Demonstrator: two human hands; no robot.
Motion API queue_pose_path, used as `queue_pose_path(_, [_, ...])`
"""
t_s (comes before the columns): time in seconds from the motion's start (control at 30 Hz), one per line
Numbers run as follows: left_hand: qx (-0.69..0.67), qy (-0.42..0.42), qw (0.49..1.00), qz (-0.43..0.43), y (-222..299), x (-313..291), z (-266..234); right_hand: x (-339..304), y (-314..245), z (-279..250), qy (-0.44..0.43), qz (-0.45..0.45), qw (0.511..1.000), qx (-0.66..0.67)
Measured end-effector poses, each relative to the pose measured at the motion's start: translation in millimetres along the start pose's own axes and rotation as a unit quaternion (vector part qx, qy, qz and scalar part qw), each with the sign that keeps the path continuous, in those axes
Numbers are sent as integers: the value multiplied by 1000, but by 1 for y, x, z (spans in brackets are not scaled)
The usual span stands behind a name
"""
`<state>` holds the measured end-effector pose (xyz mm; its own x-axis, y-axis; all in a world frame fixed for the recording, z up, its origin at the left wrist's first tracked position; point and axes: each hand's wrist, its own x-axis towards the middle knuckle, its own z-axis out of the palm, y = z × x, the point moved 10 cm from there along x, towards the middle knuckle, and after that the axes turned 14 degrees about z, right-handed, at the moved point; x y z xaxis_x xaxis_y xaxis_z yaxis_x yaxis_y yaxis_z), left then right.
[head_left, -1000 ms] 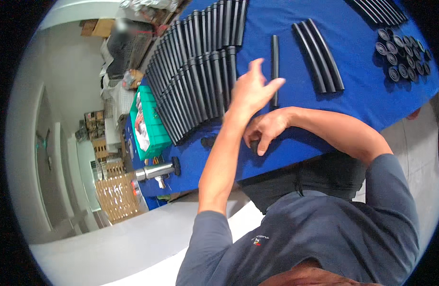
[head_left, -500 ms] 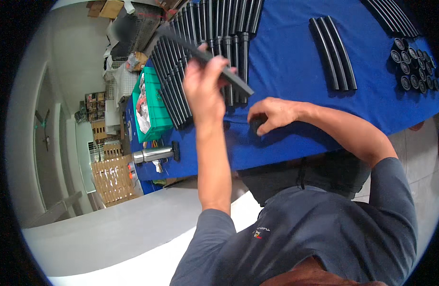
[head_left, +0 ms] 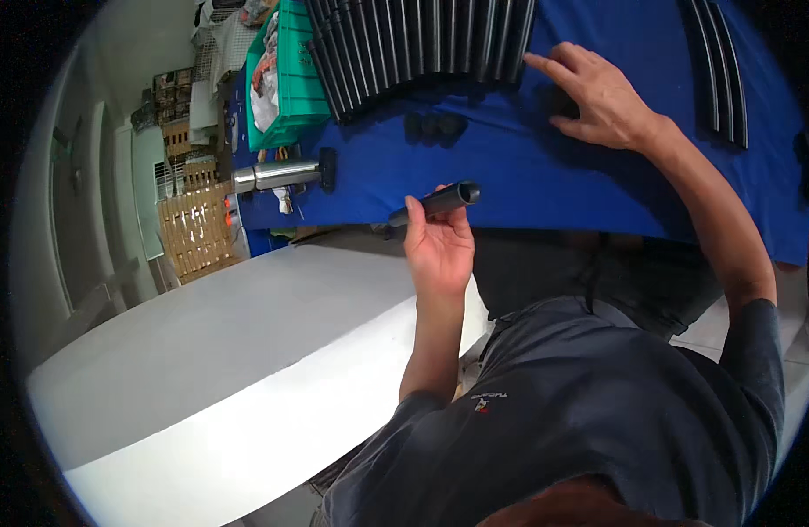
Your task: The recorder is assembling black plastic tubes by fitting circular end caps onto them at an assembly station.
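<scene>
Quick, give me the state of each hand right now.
Left hand: closed around a black tube.
Right hand: open, fingers spread, resting on the blue table cover, holding nothing visible.

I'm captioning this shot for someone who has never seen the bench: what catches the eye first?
The blue table cover fills the upper picture, with a row of black tubes lined up along its far side. In the middle, the left hand holds one black tube near the table's front edge, while the right hand rests flat on the cloth.
</scene>
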<state>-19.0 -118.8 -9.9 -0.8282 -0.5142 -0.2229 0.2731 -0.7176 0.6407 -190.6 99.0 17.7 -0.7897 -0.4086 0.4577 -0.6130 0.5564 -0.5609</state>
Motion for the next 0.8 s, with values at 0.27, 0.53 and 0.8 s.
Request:
queue_pose_path(0.27, [-17, 34, 999, -34, -25, -3, -2, -40, -49, 60, -418, 167, 729, 516])
queue_pose_path(0.53, [8, 1, 992, -126, -78, -7, 21, -35, -52, 58, -381, 67, 750, 536])
queue_pose_path(0.8, [211, -88, 949, -218, -72, -17, 8, -40, -57, 52, -340, 25, 778, 528])
